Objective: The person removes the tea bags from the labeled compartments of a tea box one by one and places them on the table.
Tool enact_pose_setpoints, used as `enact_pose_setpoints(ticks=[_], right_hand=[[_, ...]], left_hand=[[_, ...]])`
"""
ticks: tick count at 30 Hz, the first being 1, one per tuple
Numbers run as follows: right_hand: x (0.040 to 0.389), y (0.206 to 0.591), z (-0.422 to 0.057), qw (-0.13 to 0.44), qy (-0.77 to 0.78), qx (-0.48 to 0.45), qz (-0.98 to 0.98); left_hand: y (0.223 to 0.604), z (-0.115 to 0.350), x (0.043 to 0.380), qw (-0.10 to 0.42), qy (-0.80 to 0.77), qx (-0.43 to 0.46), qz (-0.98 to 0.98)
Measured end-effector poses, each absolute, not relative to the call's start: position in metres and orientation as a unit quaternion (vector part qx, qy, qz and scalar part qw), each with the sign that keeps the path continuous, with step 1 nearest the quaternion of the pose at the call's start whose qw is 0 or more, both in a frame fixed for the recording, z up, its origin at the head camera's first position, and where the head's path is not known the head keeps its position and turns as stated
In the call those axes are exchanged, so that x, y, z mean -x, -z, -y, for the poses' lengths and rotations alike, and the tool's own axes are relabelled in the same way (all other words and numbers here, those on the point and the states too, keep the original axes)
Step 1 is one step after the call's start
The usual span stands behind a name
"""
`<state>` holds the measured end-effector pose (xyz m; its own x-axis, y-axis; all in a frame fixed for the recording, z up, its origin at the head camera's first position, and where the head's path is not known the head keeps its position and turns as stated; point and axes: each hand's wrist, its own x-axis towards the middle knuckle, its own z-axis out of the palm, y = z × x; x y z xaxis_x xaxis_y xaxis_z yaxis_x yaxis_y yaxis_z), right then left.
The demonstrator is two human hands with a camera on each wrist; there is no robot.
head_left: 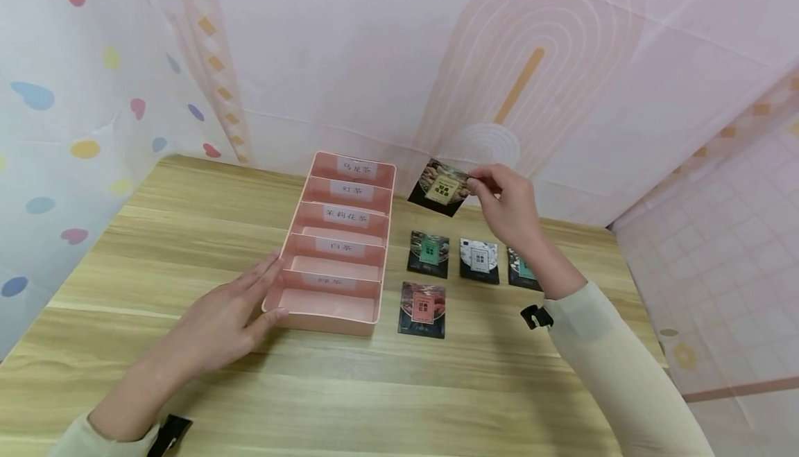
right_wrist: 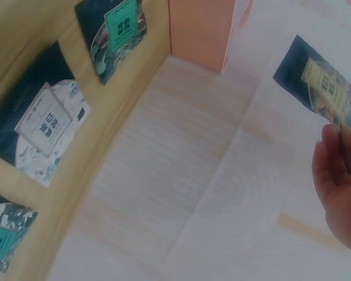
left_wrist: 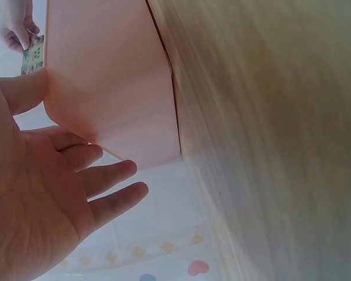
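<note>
My right hand (head_left: pixel 508 207) pinches a black tea sachet with a yellow label (head_left: pixel 440 188) by one edge, raised right of the box's far end. In the right wrist view that sachet (right_wrist: pixel 322 88) hangs from the thumb and fingers (right_wrist: pixel 336 164). A pink divided box (head_left: pixel 327 320) stands on the table, its compartments tagged with paper labels. At its near left corner rests my left hand (head_left: pixel 221 318), thumb by the front wall and fingers along the left side. The left wrist view shows these fingers (left_wrist: pixel 114 175) fairly straight beside the pink wall (left_wrist: pixel 117 76).
Right of the box lie a green-label sachet (head_left: pixel 428 254), a white-label sachet (head_left: pixel 479 261) and a teal-label sachet (head_left: pixel 521 270) partly behind my right forearm. A red-label sachet (head_left: pixel 422 310) lies nearer. Patterned cloth (head_left: pixel 299 41) hangs behind the wooden table (head_left: pixel 349 401).
</note>
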<state>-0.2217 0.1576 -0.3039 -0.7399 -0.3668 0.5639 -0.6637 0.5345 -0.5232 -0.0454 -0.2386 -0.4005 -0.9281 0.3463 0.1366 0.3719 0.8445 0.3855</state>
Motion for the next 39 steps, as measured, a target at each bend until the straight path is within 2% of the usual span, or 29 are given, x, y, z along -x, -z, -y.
enact_pose_setpoints(ticks=[20,39], right_hand=[[0.198,0.322,-0.194,0.19,-0.379,-0.292,0.857],[0.174,0.353,-0.23,0.136,-0.374,-0.237,0.886]], left_hand=[[0.401,0.238,0.045,0.039,0.205,0.189,0.96],[0.403,0.238,0.045,0.044,0.208,0.193,0.958]])
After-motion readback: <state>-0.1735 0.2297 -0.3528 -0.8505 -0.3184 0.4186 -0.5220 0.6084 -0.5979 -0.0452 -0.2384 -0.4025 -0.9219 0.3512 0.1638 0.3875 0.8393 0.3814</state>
